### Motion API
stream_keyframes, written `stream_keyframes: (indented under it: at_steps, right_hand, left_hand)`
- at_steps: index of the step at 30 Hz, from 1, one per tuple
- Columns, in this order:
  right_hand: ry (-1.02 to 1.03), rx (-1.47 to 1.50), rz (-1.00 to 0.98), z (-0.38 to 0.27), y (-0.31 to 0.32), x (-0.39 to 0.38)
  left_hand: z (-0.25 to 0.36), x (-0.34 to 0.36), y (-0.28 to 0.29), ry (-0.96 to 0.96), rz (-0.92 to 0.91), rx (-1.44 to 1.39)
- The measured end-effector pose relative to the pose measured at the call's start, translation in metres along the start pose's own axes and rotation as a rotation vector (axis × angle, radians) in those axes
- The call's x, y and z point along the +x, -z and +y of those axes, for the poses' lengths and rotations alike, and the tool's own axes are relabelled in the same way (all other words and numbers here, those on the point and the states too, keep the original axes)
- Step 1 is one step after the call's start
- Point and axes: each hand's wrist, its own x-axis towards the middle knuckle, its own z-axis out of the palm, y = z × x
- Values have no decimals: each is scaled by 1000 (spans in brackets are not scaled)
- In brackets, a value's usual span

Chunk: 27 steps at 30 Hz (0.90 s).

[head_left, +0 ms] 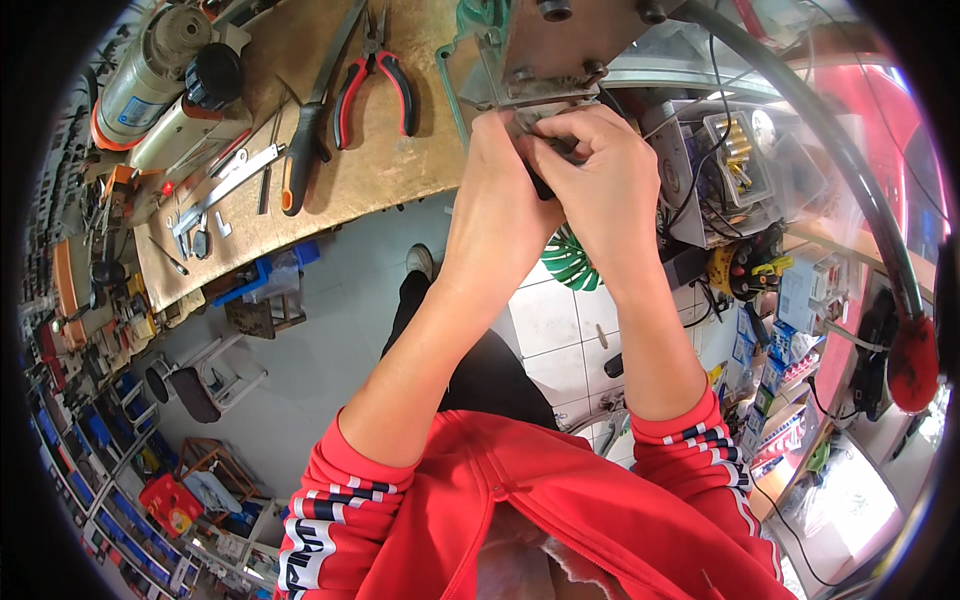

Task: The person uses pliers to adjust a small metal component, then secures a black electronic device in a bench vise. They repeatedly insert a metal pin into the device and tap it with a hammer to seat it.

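My left hand (pixel 498 170) and my right hand (pixel 604 165) meet just below the dark metal head of a machine (pixel 578 45). Both are closed, with the fingertips drawn together. Between them shows part of a small dark piece (pixel 542 186), mostly covered by the fingers, so I cannot tell its kind. The right thumb and forefinger pinch close to the left hand's fingers. To the left on the wooden bench (pixel 400 165) lie red-and-black needle-nose pliers (pixel 372 75) and a file with a black-and-orange handle (pixel 301 160).
Farther left are a caliper (pixel 235 180) and a cylindrical motor (pixel 160 75). On the right stands a bin of brass-coloured parts (pixel 737 150). A thick grey lever with a red knob (pixel 912 365) curves down beside my right arm. A stool (pixel 205 385) stands on the floor at left.
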Motion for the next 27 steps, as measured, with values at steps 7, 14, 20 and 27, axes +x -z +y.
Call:
stream_keyframes:
  at_steps: [7, 14, 20, 27]
  right_hand:
    - [156, -133, 141, 0, -7, 2]
    - [280, -205, 237, 4, -12, 1]
    - [274, -244, 277, 8, -17, 3]
    - [151, -208, 305, 5, -27, -1]
  left_hand:
    - [1, -14, 5, -49, -51, 96]
    - [-11, -13, 0, -207, 29, 220]
    - [-18, -8, -3, -275, 105, 315]
    - [-17, -4, -4, -244, 124, 411]
